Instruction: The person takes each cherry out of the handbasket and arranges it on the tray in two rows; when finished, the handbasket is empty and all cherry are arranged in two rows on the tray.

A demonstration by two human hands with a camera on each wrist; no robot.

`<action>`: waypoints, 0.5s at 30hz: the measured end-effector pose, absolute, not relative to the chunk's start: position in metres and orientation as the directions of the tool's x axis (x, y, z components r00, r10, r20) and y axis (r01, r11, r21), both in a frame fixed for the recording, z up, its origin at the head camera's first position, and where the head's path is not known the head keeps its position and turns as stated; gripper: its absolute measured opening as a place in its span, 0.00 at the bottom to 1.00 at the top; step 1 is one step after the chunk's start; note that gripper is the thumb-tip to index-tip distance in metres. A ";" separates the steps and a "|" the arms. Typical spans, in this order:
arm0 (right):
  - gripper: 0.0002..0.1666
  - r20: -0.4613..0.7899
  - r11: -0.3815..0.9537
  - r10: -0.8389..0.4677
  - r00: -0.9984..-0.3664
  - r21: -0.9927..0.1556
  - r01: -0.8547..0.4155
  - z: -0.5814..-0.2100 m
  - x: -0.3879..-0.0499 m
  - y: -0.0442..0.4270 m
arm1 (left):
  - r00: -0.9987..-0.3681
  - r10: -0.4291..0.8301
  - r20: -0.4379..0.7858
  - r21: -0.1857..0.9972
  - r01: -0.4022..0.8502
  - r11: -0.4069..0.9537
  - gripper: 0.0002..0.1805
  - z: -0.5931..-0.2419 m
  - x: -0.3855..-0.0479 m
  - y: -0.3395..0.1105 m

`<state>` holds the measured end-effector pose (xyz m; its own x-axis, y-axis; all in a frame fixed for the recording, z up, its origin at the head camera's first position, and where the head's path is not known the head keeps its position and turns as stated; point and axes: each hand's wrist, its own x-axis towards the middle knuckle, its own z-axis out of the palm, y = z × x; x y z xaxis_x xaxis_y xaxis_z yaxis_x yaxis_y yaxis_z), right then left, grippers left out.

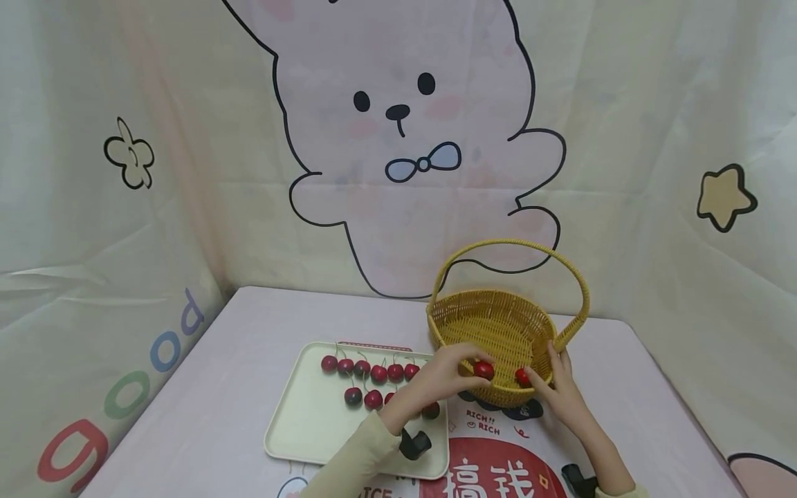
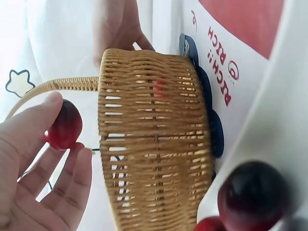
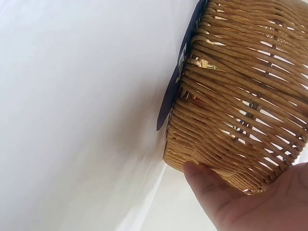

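My left hand (image 1: 445, 373) pinches a dark red cherry (image 2: 64, 126) between thumb and fingertips, over the near left rim of a yellow-brown wicker basket (image 1: 503, 397). Around the basket's right side, near the foot of its arched handle, my right hand (image 1: 566, 398) holds the rim. In the right wrist view its thumb (image 3: 211, 190) lies against the woven outer wall. Inside the basket a bright red cherry (image 1: 521, 377) sits near that thumb. A cream tray (image 1: 305, 432) left of the basket carries several cherries (image 1: 378, 374), some hidden behind my left forearm.
The basket and tray stand on a white table (image 1: 205, 394) with a printed red patch (image 1: 498, 470) at the front. Fabric walls with a cartoon bear (image 1: 405, 207) rise behind and at the sides. The tall handle (image 1: 510, 242) arches over the basket.
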<state>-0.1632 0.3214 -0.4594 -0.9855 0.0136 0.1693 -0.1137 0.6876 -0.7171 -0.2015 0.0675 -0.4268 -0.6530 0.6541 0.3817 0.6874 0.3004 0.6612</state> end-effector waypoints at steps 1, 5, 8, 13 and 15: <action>0.50 0.168 0.686 0.014 -0.986 -0.718 -0.113 -0.459 -0.163 0.321 | -0.654 0.653 0.382 0.658 0.688 0.305 0.18 -0.427 -0.201 0.065; 0.51 0.167 0.684 0.015 -0.986 -0.721 -0.112 -0.459 -0.163 0.321 | -0.655 0.650 0.386 0.647 0.694 0.315 0.19 -0.426 -0.198 0.055; 0.51 0.166 0.684 0.016 -0.986 -0.721 -0.111 -0.460 -0.163 0.321 | -0.645 0.656 0.392 0.637 0.705 0.313 0.19 -0.425 -0.196 0.046; 0.51 0.157 0.681 0.019 -0.987 -0.725 -0.102 -0.460 -0.164 0.322 | -0.647 0.658 0.385 0.615 0.712 0.341 0.20 -0.424 -0.193 0.032; 0.51 0.152 0.679 0.019 -0.988 -0.727 -0.099 -0.460 -0.164 0.322 | -0.661 0.650 0.374 0.602 0.706 0.372 0.20 -0.423 -0.191 0.027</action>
<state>-0.1641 0.3219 -0.4599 -0.9881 0.0192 0.1524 -0.0990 0.6790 -0.7274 -0.1911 0.0270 -0.4230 -0.6613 0.6504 0.3738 0.7064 0.3722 0.6021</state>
